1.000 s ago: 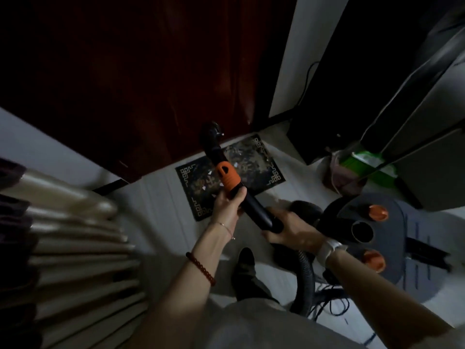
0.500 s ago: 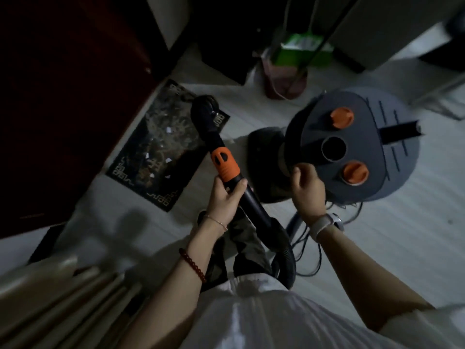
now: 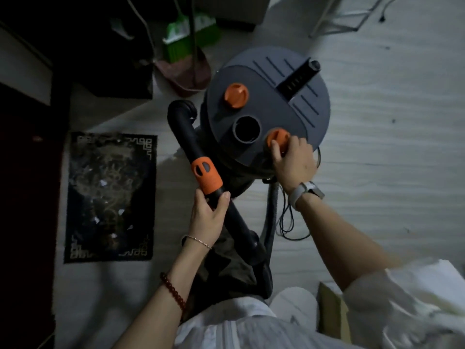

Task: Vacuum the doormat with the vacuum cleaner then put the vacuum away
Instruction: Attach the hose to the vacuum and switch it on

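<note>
Two hands busy here: left hand (image 3: 206,220) has its grip wrapped round the black wand (image 3: 187,139) just under the orange collar (image 3: 206,173), right hand (image 3: 293,159) pinches the near orange knob (image 3: 275,141) on the vacuum (image 3: 266,107) lid. Doormat (image 3: 110,197) lies left, against the dark door (image 3: 25,197); open floor (image 3: 390,159) is on the right.

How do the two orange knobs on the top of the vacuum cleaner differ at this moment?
The far orange knob is untouched and fully visible; the near orange knob is gripped by the right hand, which partly covers it. The far knob sits nearer the green dustpan; the near knob sits nearer the person. Both are round, orange and flank the open port on the grey lid.
</note>
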